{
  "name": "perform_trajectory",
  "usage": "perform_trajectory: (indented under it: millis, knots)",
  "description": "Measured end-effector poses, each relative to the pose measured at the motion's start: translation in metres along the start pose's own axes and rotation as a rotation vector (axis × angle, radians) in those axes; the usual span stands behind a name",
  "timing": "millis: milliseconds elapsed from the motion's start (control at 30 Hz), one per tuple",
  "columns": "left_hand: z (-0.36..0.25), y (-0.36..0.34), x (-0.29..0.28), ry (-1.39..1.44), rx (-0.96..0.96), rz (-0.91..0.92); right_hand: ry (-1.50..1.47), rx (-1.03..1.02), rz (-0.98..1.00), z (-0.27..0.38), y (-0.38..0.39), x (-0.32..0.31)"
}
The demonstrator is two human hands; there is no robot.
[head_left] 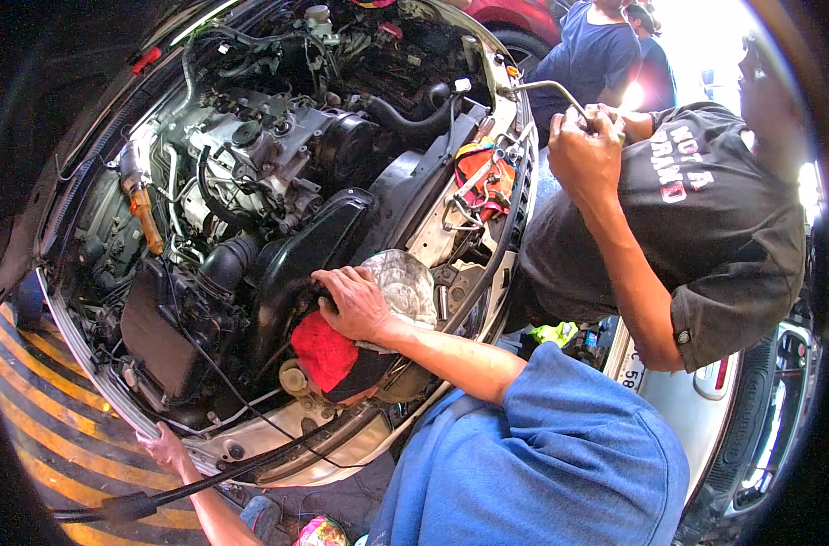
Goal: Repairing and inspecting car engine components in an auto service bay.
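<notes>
My left hand (167, 449) rests on the pale edge of the car's front fender (146, 420) at the lower left, its fingers laid out along it. My forearm comes up from the lower edge. No tool shows in that hand. My right hand is not in view. Before me a co-worker in a blue shirt (542, 455) bends over the open engine bay. That person's hand (352, 305) lies between a red cap-like cloth (323, 353) and a whitish padded one (401, 284); how these join is hard to tell.
An orange work light (143, 214) hangs over the engine (250, 146); its cable (209, 359) crosses the bay. Wrenches lie on an orange cloth (487, 173) along the front panel. At the right, another person in a dark shirt (678, 218) holds a bent metal bar (553, 86).
</notes>
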State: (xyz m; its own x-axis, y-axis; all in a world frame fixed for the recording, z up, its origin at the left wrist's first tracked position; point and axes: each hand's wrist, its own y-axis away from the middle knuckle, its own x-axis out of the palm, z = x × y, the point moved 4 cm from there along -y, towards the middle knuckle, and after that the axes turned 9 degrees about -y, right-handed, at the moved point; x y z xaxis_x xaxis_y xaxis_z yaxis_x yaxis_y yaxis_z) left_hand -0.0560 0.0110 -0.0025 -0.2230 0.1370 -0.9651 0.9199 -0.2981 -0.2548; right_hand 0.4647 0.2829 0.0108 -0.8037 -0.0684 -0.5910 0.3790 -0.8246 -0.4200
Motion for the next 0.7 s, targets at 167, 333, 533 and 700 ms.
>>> perform_trajectory:
  millis: [167, 333, 533, 700]
  knots:
    - [-0.0030, 0.0043, -0.0061, 0.058, -0.002, 0.037, 0.015, 0.016, 0.019, -0.0004, -0.0008, -0.0011]
    - [-0.0034, 0.0018, -0.0051, 0.055, -0.002, 0.015, 0.014, 0.013, 0.020, -0.0002, -0.0015, -0.0028]
    - [-0.0007, -0.0012, -0.0005, 0.092, 0.016, 0.002, 0.019, 0.021, 0.018, -0.0011, -0.0020, -0.0026]
    - [-0.0025, -0.0003, -0.0032, 0.099, 0.030, -0.014, 0.019, 0.025, 0.011, -0.0016, -0.0024, -0.0021]
